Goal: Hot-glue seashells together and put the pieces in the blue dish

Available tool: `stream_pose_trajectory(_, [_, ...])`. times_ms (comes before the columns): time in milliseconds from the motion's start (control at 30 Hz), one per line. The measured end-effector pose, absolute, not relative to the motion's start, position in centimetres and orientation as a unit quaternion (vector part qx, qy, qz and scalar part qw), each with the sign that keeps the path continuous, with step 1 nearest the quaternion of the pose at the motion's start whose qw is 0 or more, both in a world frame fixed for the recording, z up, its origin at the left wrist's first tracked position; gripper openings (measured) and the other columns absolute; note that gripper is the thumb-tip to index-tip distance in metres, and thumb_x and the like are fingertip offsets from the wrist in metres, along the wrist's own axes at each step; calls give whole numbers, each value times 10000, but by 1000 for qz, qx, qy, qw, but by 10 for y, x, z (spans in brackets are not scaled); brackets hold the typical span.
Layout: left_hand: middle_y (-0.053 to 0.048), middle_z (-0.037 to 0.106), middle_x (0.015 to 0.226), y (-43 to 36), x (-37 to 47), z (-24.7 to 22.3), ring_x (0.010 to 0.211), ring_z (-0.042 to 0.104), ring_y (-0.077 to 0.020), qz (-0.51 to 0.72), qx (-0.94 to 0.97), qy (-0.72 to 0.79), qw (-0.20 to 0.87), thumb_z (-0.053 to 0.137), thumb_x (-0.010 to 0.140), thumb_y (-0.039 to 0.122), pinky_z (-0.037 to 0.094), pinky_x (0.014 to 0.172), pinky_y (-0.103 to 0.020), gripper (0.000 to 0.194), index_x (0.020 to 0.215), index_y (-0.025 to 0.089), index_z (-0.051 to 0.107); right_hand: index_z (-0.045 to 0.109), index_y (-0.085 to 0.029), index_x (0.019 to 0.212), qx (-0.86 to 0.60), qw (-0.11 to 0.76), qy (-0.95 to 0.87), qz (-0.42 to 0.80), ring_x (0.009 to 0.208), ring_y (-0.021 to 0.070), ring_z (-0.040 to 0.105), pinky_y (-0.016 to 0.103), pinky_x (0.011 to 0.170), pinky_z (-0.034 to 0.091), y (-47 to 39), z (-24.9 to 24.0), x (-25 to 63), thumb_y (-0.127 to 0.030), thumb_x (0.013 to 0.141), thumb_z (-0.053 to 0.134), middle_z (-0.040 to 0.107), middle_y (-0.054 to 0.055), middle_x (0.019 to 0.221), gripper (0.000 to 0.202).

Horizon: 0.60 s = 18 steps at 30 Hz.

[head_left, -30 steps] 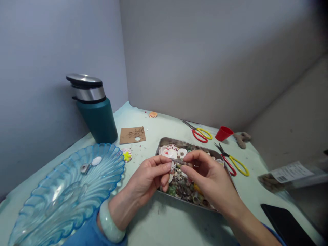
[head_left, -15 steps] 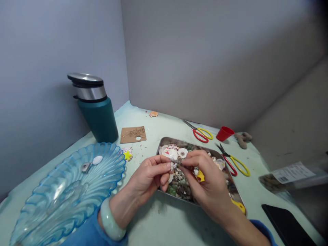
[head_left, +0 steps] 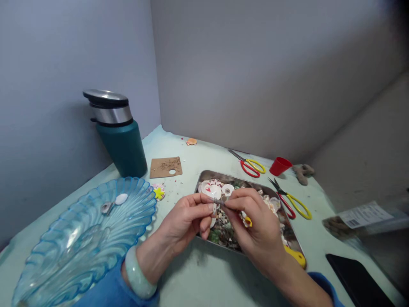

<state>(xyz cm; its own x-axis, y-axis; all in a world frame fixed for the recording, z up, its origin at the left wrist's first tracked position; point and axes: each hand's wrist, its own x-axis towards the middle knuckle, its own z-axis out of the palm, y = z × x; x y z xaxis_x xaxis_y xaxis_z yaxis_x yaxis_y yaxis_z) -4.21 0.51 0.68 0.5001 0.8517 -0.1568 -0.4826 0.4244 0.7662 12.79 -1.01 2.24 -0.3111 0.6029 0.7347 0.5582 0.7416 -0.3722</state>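
A small, thin grey-brown roll point(head_left: 219, 201) spans the gap between my two hands, above a metal tray point(head_left: 298, 243). My left hand point(head_left: 188, 215) pinches one end between thumb and forefinger. The other end is pinched in the fingertips of my right hand point(head_left: 255, 217), which hide part of it. Shells and small stones point(head_left: 223, 234) fill the tray below, along with a white disc point(head_left: 228, 189) and a piece bearing a red heart point(head_left: 210, 190). A yellow handle point(head_left: 295, 256) pokes out by my right wrist.
At left lies a blue scalloped plate point(head_left: 128, 232); a teal bottle point(head_left: 123, 147) stands behind it. Brown card point(head_left: 159, 168) rests mid-table. Two pairs of scissors point(head_left: 252, 167), a red cup point(head_left: 280, 166), a clear bag point(head_left: 367, 219) and a black flat object point(head_left: 358, 277) are at right.
My right hand has shifted and turned slightly around its end of the roll. My left hand stays almost still, and both keep their pinch.
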Motion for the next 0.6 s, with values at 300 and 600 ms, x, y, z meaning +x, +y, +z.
stream_pose_trajectory(300, [60,498,399,4,-42,7,329,432,-54,420,344,275,794,723,724,243,349,390,-161,166,783,141,606,546,-187,939,-351,461,-815,-5,805,149,562,269,709,485,-10,18,127,25,839,544,546,59,917,234])
stream_pose_trajectory(600, [59,503,395,4,-42,8,330,443,-62,417,344,283,792,722,716,249,350,394,-168,180,781,148,587,543,-188,950,-346,457,-819,-18,803,148,556,266,703,489,-10,17,126,35,837,534,540,60,925,251])
